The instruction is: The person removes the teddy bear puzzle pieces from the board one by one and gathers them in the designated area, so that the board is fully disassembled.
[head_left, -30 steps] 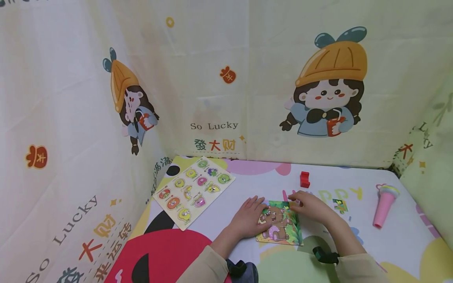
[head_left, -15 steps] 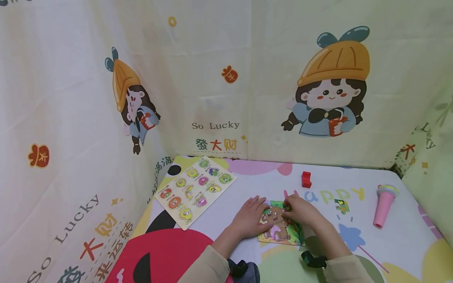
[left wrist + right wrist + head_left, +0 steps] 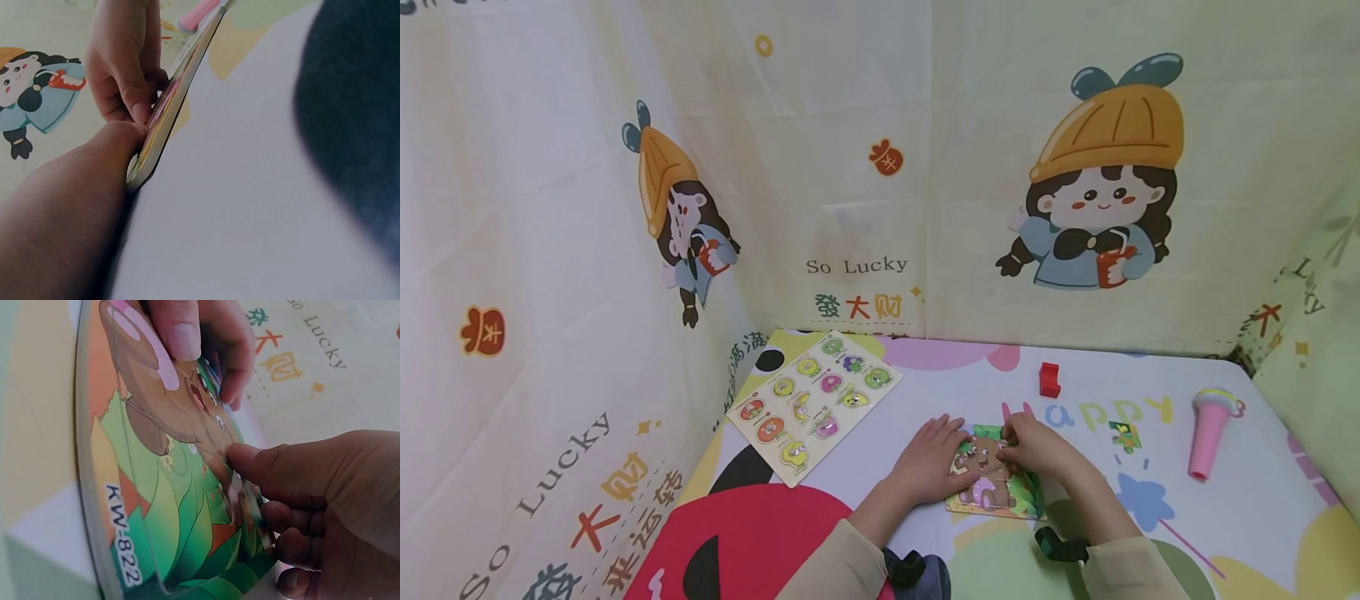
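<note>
A square bear jigsaw puzzle (image 3: 992, 492) lies on the patterned table in the head view. My left hand (image 3: 925, 462) rests flat over its left side, fingers straight. At the upper right of the puzzle, my right hand (image 3: 1037, 446) has curled fingers and a thumb against the surface. In the right wrist view, that thumb (image 3: 256, 459) presses beside the bear's head, where a puzzle piece (image 3: 234, 500) is partly hidden by the fingers. The left wrist view shows the puzzle (image 3: 169, 119) edge-on, with both hands meeting over it. Right of the puzzle lies a loose piece (image 3: 1124, 437).
A board of fruit pictures (image 3: 846, 423) lies at the back left. Behind the puzzle sits a small red block-like object (image 3: 1049, 380). A pink toy microphone (image 3: 1210, 437) is at the far right. Printed curtains (image 3: 955, 208) hang round the table.
My right hand has moved left from the puzzle's corner onto its upper right, fingers closer together, then stayed there. The left hand keeps its place. The microphone has rolled slightly.
</note>
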Tool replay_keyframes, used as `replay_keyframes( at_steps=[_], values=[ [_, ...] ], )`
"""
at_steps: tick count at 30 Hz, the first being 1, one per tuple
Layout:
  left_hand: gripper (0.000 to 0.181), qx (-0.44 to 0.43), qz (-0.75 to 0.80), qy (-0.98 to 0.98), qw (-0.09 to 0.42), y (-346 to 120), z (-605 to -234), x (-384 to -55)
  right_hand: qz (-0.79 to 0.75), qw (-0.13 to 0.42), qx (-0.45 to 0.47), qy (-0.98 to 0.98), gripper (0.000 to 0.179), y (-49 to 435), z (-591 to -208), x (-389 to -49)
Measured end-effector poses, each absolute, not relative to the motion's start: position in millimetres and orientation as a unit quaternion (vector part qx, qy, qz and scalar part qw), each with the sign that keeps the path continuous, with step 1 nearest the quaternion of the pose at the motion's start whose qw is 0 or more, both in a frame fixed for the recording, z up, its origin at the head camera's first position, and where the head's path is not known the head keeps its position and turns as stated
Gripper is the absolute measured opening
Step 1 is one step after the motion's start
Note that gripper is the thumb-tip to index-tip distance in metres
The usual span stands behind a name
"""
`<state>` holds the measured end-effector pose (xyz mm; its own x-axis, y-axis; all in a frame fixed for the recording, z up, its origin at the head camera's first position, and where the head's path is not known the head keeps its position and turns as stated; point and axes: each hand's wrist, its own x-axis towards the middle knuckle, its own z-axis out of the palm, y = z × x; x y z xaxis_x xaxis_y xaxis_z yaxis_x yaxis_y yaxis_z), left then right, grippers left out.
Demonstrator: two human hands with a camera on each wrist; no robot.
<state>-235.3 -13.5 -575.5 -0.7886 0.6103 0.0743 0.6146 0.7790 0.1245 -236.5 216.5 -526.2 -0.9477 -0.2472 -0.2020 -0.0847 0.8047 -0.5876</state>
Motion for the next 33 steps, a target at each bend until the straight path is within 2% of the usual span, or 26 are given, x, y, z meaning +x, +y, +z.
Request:
replay_keyframes(
  at_steps=[15,24,33],
  values=[
    [0.070,-0.324,-0.067,-0.943,0.022,-12,-573,-233,-0.326,0.137,-0.097,0.930,0.032,220,-529,-235],
    [0.071,-0.324,-0.068,-0.943,0.016,-13,-571,-233,-0.331,0.109,-0.100,0.932,0.035,222,-531,-234],
    [0.070,-0.326,-0.073,-0.942,0.020,-14,-570,-233,-0.325,0.085,-0.141,0.931,0.044,225,-540,-239]
  ],
)
